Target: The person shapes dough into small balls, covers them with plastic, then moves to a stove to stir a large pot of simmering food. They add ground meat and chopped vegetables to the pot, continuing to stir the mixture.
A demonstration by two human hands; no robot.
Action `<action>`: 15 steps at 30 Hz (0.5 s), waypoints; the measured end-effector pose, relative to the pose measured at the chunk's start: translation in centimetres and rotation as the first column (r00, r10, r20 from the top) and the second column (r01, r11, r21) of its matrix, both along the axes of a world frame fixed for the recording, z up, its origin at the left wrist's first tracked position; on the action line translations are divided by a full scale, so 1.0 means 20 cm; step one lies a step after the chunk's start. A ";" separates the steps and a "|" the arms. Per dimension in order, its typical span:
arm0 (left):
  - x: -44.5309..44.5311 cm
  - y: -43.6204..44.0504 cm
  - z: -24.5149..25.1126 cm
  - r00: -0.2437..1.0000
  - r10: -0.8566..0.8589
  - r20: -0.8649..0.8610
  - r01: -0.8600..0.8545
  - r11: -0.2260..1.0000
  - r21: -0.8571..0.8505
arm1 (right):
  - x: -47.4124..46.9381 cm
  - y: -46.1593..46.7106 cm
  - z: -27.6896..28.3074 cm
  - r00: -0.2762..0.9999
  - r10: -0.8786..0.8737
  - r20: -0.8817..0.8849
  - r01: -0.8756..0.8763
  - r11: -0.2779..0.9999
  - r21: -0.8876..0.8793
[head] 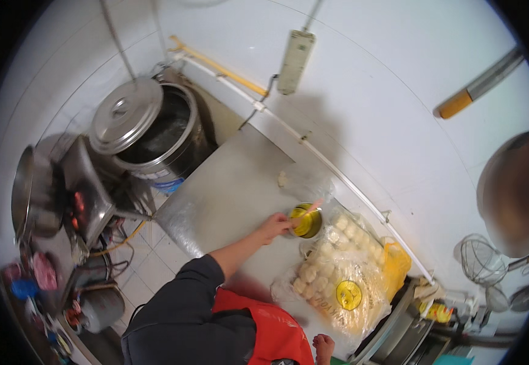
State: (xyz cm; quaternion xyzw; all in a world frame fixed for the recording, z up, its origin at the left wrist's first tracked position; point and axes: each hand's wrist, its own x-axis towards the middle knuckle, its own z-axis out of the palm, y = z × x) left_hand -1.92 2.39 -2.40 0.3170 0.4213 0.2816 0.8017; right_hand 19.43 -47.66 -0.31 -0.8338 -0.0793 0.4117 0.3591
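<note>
My left hand [275, 228] reaches across a metal worktop [219, 196] to a round metal pot [312, 233] holding yellow liquid that looks like oil. Its fingers grip a thin pinkish stick-like tool [309, 211], which slants over the pot's mouth; whether it is a brush is too blurred to tell. Close to the pot lie pale dough balls [321, 278], partly covered by clear plastic bags [365, 305] bearing print. At the lower edge, my right hand [324, 346] hangs low by the red apron [273, 333], fingers curled, its palm hidden.
A tall steel pot [191, 132] with a tilted lid [127, 114] stands beyond the worktop's left end. Further left, a stove [84, 200] glows red, near a gas cylinder [98, 310]. A white pipe [319, 155] runs along the wall. A wire skimmer [481, 260] hangs at right.
</note>
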 end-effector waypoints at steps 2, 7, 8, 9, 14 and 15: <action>0.12 -0.08 0.06 0.999 0.016 0.034 -0.018 0.999 0.034 | -0.02 0.21 0.13 0.995 0.082 -0.063 -0.078 0.994 0.075; 0.08 -0.49 0.14 0.995 -0.031 -0.096 0.049 0.979 0.196 | -0.05 0.45 0.24 0.755 0.629 0.186 -0.647 0.761 0.055; 0.03 -0.60 0.15 0.996 -0.013 -0.087 0.032 0.976 0.216 | -0.08 0.48 0.23 0.755 0.645 0.122 -0.655 0.749 0.098; -0.07 -0.70 0.22 0.974 -0.050 -0.221 0.101 0.969 0.224 | -0.11 0.51 0.21 0.755 0.653 0.063 -0.654 0.743 0.142; -0.59 -1.42 0.15 0.841 0.289 -0.457 -0.212 0.954 0.214 | -0.42 0.78 0.21 0.398 0.907 0.141 -0.913 0.376 0.157; -0.66 -1.54 0.20 0.847 0.318 -0.426 -0.307 0.947 0.096 | -0.51 0.84 0.21 0.246 0.942 0.228 -0.967 0.221 0.130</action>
